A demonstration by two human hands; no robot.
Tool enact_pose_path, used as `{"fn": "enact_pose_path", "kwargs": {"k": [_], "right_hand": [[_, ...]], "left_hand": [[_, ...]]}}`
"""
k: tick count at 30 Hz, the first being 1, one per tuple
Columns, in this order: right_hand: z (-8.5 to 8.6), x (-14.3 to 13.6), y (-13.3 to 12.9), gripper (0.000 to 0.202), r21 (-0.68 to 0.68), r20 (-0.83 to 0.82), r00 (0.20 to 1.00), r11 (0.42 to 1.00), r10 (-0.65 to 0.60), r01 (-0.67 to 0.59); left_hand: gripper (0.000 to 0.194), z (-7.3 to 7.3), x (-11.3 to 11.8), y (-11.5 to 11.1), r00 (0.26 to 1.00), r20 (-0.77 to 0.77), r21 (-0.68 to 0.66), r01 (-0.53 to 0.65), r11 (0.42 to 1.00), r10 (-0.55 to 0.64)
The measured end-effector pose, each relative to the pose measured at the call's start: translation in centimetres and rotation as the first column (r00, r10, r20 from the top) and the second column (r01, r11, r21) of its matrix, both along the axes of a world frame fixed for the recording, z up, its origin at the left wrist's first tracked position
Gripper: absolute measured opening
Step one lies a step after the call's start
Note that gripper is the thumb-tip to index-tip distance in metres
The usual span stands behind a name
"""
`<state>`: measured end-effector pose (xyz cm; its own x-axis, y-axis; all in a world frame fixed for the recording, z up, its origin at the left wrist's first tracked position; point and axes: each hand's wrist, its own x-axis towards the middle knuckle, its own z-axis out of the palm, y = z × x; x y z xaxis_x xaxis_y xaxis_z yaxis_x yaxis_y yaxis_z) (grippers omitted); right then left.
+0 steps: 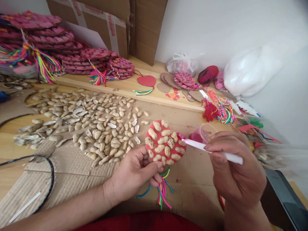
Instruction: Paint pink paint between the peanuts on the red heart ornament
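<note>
My left hand (136, 171) pinches the lower edge of a red heart-shaped card (154, 141) covered with peanut shells. Colourful strings (164, 192) hang from the card's bottom. Between the fingers and thumb of my right hand (237, 166) is a white paintbrush (214, 150). Its pink tip touches or nearly touches a peanut shell (181, 136) at the card's upper right; that shell is coloured pink, while the others are plain tan. Just behind the brush a clear plastic cup (208, 131) with pink liquid stands on the cardboard, partly covered by my right hand.
Loose peanut shells (96, 128) spread over the cardboard (72, 166) on the left. Stacked pink shell-covered discs (45, 35) with tassels line the back ledge. Beyond the cup lie yarn tassels (223, 109) and a white plastic bag (255, 73). A dark box edge (286, 199) stands at right.
</note>
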<state>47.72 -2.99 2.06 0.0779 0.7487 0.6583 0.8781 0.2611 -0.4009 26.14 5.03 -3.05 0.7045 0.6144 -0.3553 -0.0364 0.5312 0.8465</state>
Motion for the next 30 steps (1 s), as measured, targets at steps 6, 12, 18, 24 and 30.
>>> {"fn": "enact_pose_path", "kwargs": {"k": [6, 12, 18, 24, 30], "right_hand": [[0.03, 0.22, -0.09, 0.005, -0.004, 0.062, 0.998, 0.999, -0.032, 0.033], [0.28, 0.03, -0.05, 0.006, 0.024, 0.016, 0.999, 0.999, -0.040, 0.040], [-0.04, 0.16, 0.13, 0.007, -0.021, 0.035, 0.999, 1.000, -0.004, 0.004], [0.18, 0.46, -0.17, 0.005, -0.033, 0.062, 0.998, 0.999, -0.023, 0.025], [0.48, 0.26, -0.26, 0.007, 0.020, 0.035, 0.998, 0.999, -0.045, 0.045]], "left_hand": [[0.028, -0.16, -0.11, 0.05, 1.000, 0.008, -0.030, -0.001, 1.000, 0.002], [0.029, -0.31, -0.07, 0.08, 1.000, -0.027, -0.026, -0.002, 1.000, 0.001], [0.028, -0.34, -0.08, -0.01, 1.000, 0.003, -0.022, 0.004, 1.000, -0.004], [0.026, -0.18, -0.07, 0.03, 1.000, 0.008, -0.034, 0.004, 0.999, -0.004], [0.028, -0.23, -0.10, 0.10, 1.000, 0.005, -0.036, 0.002, 0.999, -0.001]]}}
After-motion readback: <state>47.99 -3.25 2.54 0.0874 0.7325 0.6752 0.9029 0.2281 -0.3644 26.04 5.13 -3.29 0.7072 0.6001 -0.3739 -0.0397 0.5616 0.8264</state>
